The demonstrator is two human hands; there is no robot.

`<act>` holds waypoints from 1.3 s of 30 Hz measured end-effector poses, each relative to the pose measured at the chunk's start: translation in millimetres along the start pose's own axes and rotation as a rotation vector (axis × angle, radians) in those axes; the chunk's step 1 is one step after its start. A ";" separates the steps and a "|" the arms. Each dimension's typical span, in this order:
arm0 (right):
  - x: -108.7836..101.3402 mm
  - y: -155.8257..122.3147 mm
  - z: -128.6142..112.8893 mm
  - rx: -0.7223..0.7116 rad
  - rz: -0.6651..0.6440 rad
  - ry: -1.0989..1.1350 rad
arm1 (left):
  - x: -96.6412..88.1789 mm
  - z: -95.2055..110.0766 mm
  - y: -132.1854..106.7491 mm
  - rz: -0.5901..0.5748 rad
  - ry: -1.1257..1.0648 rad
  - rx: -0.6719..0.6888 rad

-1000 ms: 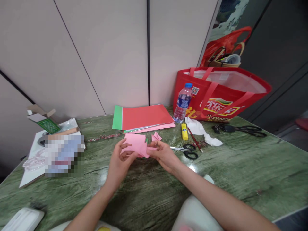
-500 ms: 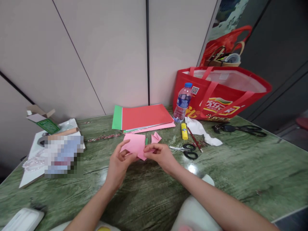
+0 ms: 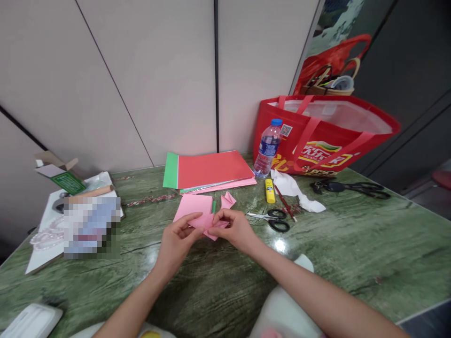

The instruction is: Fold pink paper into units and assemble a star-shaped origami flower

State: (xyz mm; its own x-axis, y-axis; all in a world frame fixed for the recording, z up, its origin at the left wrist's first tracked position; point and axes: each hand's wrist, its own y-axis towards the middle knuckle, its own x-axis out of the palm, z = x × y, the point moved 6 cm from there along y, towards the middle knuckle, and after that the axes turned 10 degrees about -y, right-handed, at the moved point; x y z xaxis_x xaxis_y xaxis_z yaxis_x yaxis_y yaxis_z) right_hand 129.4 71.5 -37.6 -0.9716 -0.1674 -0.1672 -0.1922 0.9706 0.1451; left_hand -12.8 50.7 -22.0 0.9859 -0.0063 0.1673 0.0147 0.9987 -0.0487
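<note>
My left hand point(image 3: 176, 241) and my right hand point(image 3: 235, 228) meet over the green marbled table point(image 3: 352, 244), both pinching a small folded pink paper piece point(image 3: 207, 221) between thumb and fingers. Just behind it a flat pink paper sheet point(image 3: 192, 206) lies on the table. A small folded pink scrap point(image 3: 228, 200) sits a little beyond my right hand. A stack of red, green and pink paper sheets point(image 3: 209, 170) lies further back near the wall.
Black-handled scissors point(image 3: 273, 219), a yellow glue stick point(image 3: 269, 191), crumpled white paper point(image 3: 294, 190) and a water bottle point(image 3: 268, 149) stand to the right. A red tote bag point(image 3: 324, 141) and larger black scissors point(image 3: 352, 188) sit beyond. A white board with a box point(image 3: 59, 176) lies left.
The folded pink piece has been turned and lowered closer to the table between my fingers. My hands have drawn closer together; the flat pink sheet behind now shows more.
</note>
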 end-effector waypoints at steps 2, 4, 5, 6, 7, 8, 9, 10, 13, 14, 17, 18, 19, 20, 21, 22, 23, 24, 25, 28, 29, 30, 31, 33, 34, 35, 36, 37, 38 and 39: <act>-0.3 -0.4 -1.0 0.008 0.009 0.004 | 2.6 1.7 -0.5 -0.002 -0.023 0.002; -0.2 -0.9 -2.0 0.018 0.017 0.013 | 3.5 1.1 -0.5 0.005 -0.096 -0.013; -0.1 -1.3 -2.5 0.024 0.019 0.015 | 2.8 -0.6 -0.3 0.017 -0.120 -0.033; 0.1 -1.6 -2.8 0.029 0.020 0.015 | 1.6 -3.0 -0.1 0.029 -0.125 -0.061; 0.5 -1.8 -3.0 0.032 0.018 0.015 | 0.3 -6.0 0.1 0.034 -0.116 -0.094; 1.0 -2.0 -3.1 0.030 0.013 0.011 | -0.9 -8.9 0.3 0.033 -0.100 -0.124; 1.4 -2.1 -3.0 0.023 0.008 0.007 | -2.0 -11.1 0.7 0.028 -0.088 -0.143; 1.7 -2.0 -2.6 0.013 0.005 0.002 | -2.8 -12.4 1.2 0.021 -0.087 -0.149; -0.1 -1.0 1.9 0.000 0.041 -0.038 | -4.7 -12.3 2.9 0.025 -0.116 -0.125; -0.7 -0.6 4.9 0.022 0.054 -0.047 | -5.2 -11.8 3.4 0.034 -0.122 -0.116; 3.6 -0.4 14.7 0.150 0.009 0.034 | -6.6 -10.3 4.4 0.062 -0.125 -0.089; 6.3 -0.8 16.2 0.188 -0.020 0.094 | -6.8 -9.9 4.5 0.064 -0.123 -0.081; 8.5 -1.4 16.3 0.215 -0.042 0.153 | -6.7 -9.7 4.4 0.062 -0.118 -0.077; 9.8 -1.9 15.2 0.228 -0.051 0.200 | -6.4 -10.0 4.3 0.057 -0.110 -0.081; 10.2 -2.2 13.5 0.231 -0.051 0.230 | -6.0 -10.7 4.0 0.051 -0.098 -0.091; 10.1 -2.6 11.8 0.232 -0.046 0.244 | -5.7 -11.5 3.6 0.045 -0.083 -0.103; 9.8 -2.8 10.4 0.230 -0.043 0.248 | -5.4 -12.4 3.2 0.041 -0.068 -0.116; 9.6 -3.0 9.3 0.227 -0.044 0.251 | -5.2 -13.2 2.7 0.038 -0.057 -0.128; 9.6 -3.1 8.5 0.223 -0.047 0.256 | -4.4 -14.1 2.3 0.027 -0.055 -0.140; 8.9 -2.9 7.5 0.205 -0.051 0.256 | 1.0 -17.0 1.1 -0.060 -0.093 -0.178; 8.5 -2.8 7.1 0.194 -0.052 0.246 | 2.2 -17.8 0.8 -0.083 -0.108 -0.188; 8.4 -2.7 6.3 0.181 -0.055 0.232 | 2.3 -18.5 0.8 -0.089 -0.116 -0.194; 8.5 -2.6 5.2 0.166 -0.063 0.218 | 1.3 -19.1 0.9 -0.080 -0.118 -0.199; 9.9 -2.7 2.3 0.134 -0.092 0.198 | -1.8 -20.0 1.3 -0.039 -0.113 -0.206; 10.9 -2.9 0.8 0.120 -0.108 0.192 | -3.1 -20.0 1.4 -0.022 -0.105 -0.206; 11.8 -3.2 -0.5 0.109 -0.122 0.186 | -3.7 -19.3 1.5 -0.012 -0.094 -0.199; 12.8 -3.5 -1.5 0.100 -0.135 0.183 | -3.8 -18.1 1.5 -0.008 -0.080 -0.186; 13.9 -3.9 -1.9 0.098 -0.149 0.186 | -3.5 -16.4 1.4 -0.007 -0.065 -0.170; 15.2 -4.2 -1.8 0.102 -0.165 0.194 | -2.8 -14.5 1.1 -0.009 -0.047 -0.153; 16.4 -4.5 -1.2 0.109 -0.181 0.201 | -2.0 -12.6 0.7 -0.012 -0.030 -0.138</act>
State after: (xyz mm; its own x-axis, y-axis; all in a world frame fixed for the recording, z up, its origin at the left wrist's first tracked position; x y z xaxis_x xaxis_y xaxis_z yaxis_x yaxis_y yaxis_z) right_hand 114.1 64.1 -39.8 -0.9327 -0.3601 0.0172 -0.3597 0.9328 0.0234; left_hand -12.6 50.7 -34.8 0.9802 -0.0142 0.1976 0.0508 0.9821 -0.1815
